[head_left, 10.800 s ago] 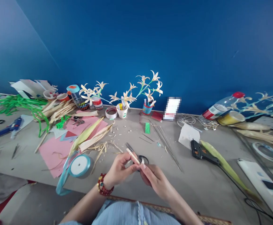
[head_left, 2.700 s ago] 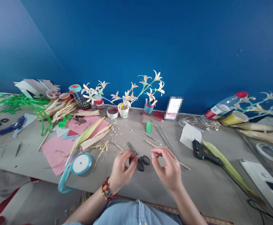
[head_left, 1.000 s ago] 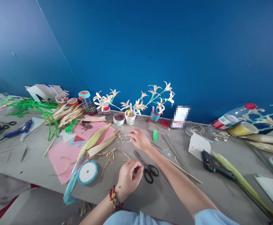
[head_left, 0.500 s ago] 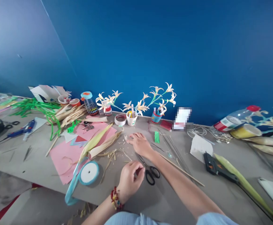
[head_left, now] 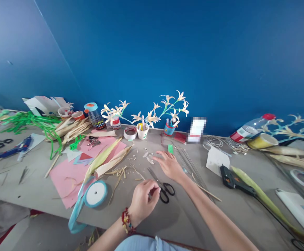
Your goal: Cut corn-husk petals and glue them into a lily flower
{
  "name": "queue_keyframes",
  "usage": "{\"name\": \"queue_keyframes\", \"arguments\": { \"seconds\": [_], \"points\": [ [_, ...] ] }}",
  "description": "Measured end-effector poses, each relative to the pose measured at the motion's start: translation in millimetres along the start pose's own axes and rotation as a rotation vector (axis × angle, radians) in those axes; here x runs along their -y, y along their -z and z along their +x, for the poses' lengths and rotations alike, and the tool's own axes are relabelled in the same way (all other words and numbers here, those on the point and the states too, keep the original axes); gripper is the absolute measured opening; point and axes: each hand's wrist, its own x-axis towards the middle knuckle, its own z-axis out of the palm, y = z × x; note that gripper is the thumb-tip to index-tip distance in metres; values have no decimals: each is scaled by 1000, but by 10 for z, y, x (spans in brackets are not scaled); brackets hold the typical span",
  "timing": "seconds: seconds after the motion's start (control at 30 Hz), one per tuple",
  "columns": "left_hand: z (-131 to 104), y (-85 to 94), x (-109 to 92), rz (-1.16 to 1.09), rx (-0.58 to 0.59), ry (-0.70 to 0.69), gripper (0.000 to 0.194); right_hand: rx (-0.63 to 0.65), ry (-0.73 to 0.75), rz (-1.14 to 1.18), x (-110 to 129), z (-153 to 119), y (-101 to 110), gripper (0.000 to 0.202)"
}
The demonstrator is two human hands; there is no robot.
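Note:
My left hand point(head_left: 144, 199) hovers over the near part of the table with its fingers curled and thumb pressed to them; what they hold, if anything, is hidden. Fingers stretched out, my right hand point(head_left: 169, 165) lies low over the table beside a few small whitish petal-shaped pieces point(head_left: 150, 160). Its fingertips are close to these pieces, and I cannot tell whether they touch. Between my hands lie black-handled scissors point(head_left: 165, 190), blades pointing away to the left. Dried husk scraps point(head_left: 120, 172) are scattered left of the scissors.
Left are a blue ribbon roll point(head_left: 96, 193), pink paper point(head_left: 65, 176), corn husks point(head_left: 103, 157) and green strips point(head_left: 43, 125). Husk flowers point(head_left: 152, 118) stand at the back in a white cup point(head_left: 142, 131). Metal wires point(head_left: 191, 164) and a black glue gun point(head_left: 235, 183) lie to the right.
My right hand has drawn back to the right, uncovering the whitish pieces. My left hand keeps its curled pose. The whole view has shifted slightly.

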Motion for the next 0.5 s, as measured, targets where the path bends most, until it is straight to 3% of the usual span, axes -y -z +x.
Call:
{"name": "queue_keyframes", "arguments": {
  "seconds": [0.3, 0.43, 0.5],
  "points": [
    [23, -46, 20, 36, 28, -86, 16, -22, 28, 75, 126, -31, -66, 38],
    [5, -79, 45, 78, 75, -114, 14, -65, 51, 153, 305, -150, 136, 32],
    [-37, -112, 85, 81, 123, -170, 13, 3, 220, 360, 492, -307, 265, 34]
  ]
}}
